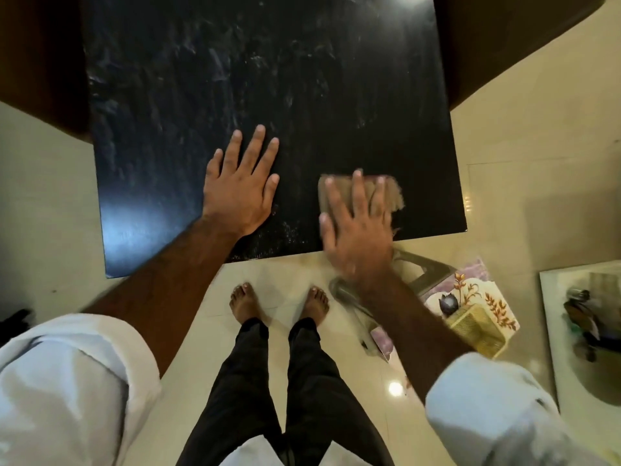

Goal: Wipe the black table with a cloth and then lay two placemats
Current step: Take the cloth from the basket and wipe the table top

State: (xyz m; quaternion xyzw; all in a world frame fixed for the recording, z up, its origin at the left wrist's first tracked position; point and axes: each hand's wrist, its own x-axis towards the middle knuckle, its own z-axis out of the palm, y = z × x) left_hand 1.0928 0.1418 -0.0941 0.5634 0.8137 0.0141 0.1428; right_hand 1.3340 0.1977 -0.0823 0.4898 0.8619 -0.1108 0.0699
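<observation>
From my remote seat I see the right hand (356,237) spread flat on the brown cloth (394,193), fingers straight and pressing down, not clenched round it. The cloth sits on the black table (268,95) in the lower right of the tabletop, close to the near edge and the right corner. The left hand (240,193) lies palm down at centre frame, fingers fanned, holding nothing.

My worries from here:

- The cloth is only pinned under a flat palm. A fast stroke towards the bottom of the frame could carry it over the near edge onto the tiled floor (268,274).
- Its frayed end trails free to the right of the fingers and could bunch or drag and leave lint.
- Pale streaks (235,62) cover the upper half of the tabletop, so I judge the wiping far from done. Stopping now would put mats on smears.
- The bracing left palm may print the damp surface, and that patch would need a pass too.
- What looks like the placemats (470,307), flower-patterned, lies low at lower right on a metal frame (420,270) under the right forearm. I cannot count them from here. A wide elbow swing might knock them down
</observation>
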